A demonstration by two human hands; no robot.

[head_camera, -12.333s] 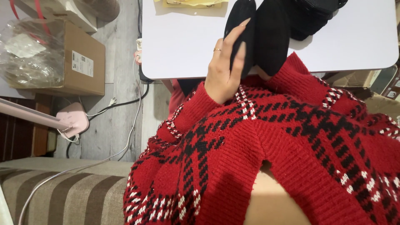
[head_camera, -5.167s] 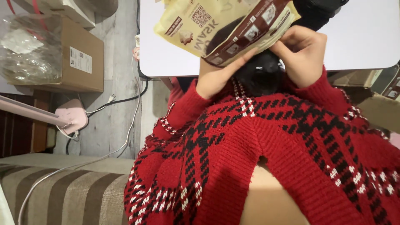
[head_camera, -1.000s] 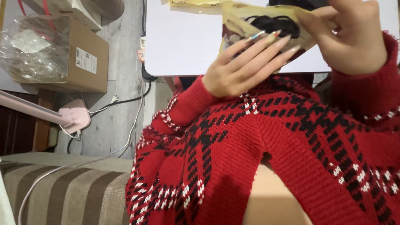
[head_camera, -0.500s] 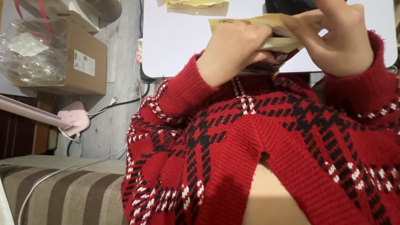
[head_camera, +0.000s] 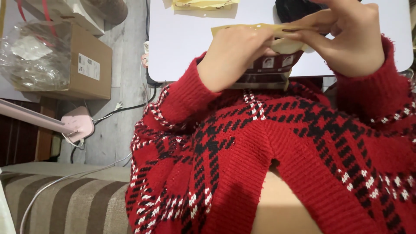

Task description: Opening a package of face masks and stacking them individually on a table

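Head view: left hand [head_camera: 236,54] curled shut on the left part of a tan paper packet [head_camera: 271,30], right hand [head_camera: 342,37] pinching its right part between thumb and fingers. Packet held between both hands above the near edge of the white surface [head_camera: 182,47], long axis running left to right, dark printed lower portion hanging toward the red plaid sweater [head_camera: 277,164].

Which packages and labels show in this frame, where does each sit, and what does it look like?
Flat pouch: held over the white table's near edge by the left hand and right hand; tan top flap, dark brown panel with small picture squares.
Cardboard box: on the floor left of the table, brown, with a small white rectangular label on its side.
Clear plastic bag: crumpled, against the box.
Yellow packet: flat at the table's far edge.
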